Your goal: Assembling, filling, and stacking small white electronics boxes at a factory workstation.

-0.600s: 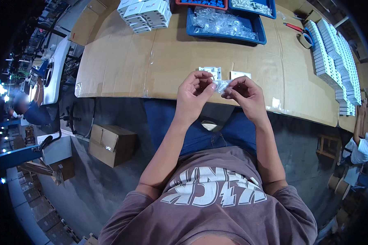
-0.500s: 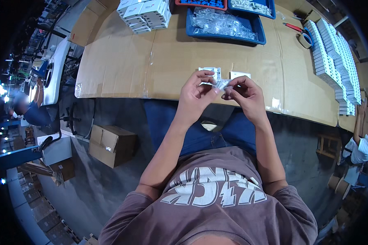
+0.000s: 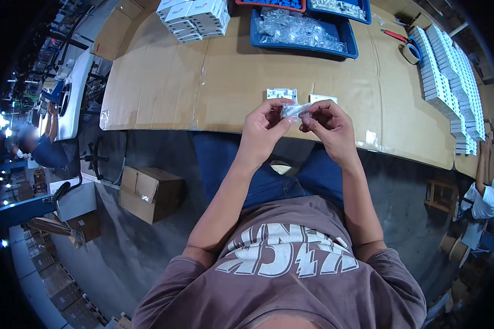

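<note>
My left hand (image 3: 264, 127) and my right hand (image 3: 330, 127) together pinch a small clear plastic bag (image 3: 294, 111) just above the near edge of the cardboard-covered table (image 3: 214, 77). Both hands grip the bag by the fingertips, left end and right end. What the bag holds is too small to make out. Two small white flat parts lie on the table just beyond the hands, one (image 3: 281, 94) behind my left fingers and one (image 3: 323, 99) behind my right.
A blue tray (image 3: 304, 30) of clear bagged parts sits at the table's far side. White boxes are stacked at the far left (image 3: 195, 16) and in rows along the right (image 3: 447, 71). Scissors and a tape roll (image 3: 410, 52) lie near them. A cardboard box (image 3: 148, 192) stands on the floor at my left. Other people are at both sides.
Both hands stay at the same spot holding the bag; the fingers have shifted slightly along it.
</note>
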`<action>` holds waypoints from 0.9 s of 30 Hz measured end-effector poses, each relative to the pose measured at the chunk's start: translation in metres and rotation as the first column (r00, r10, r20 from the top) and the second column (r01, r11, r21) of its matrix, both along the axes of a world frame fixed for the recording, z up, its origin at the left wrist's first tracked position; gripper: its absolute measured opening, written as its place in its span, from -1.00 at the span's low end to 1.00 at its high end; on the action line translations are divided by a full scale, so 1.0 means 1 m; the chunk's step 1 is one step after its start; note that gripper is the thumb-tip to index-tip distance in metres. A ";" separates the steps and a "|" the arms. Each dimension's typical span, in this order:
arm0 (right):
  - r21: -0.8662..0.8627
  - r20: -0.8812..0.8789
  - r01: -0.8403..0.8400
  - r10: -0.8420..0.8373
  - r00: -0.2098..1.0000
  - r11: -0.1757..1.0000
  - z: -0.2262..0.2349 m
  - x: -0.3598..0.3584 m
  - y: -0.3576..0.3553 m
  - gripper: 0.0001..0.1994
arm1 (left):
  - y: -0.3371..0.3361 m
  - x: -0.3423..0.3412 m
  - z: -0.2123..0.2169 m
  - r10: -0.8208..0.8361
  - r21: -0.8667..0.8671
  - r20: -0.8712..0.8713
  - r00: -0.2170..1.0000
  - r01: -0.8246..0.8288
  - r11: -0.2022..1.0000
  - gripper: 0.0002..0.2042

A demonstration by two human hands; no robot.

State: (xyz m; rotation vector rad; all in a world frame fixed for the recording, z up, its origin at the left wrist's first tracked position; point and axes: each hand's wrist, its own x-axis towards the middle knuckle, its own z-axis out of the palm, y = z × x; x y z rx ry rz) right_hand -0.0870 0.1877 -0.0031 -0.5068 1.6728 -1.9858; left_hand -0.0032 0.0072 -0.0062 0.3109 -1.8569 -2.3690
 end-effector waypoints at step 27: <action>0.243 -0.511 0.173 -0.025 0.859 0.954 -0.045 -0.015 -0.011 -0.82 | -0.026 -0.006 -0.029 0.010 -0.569 -0.062 0.998 -0.043 0.821 -0.77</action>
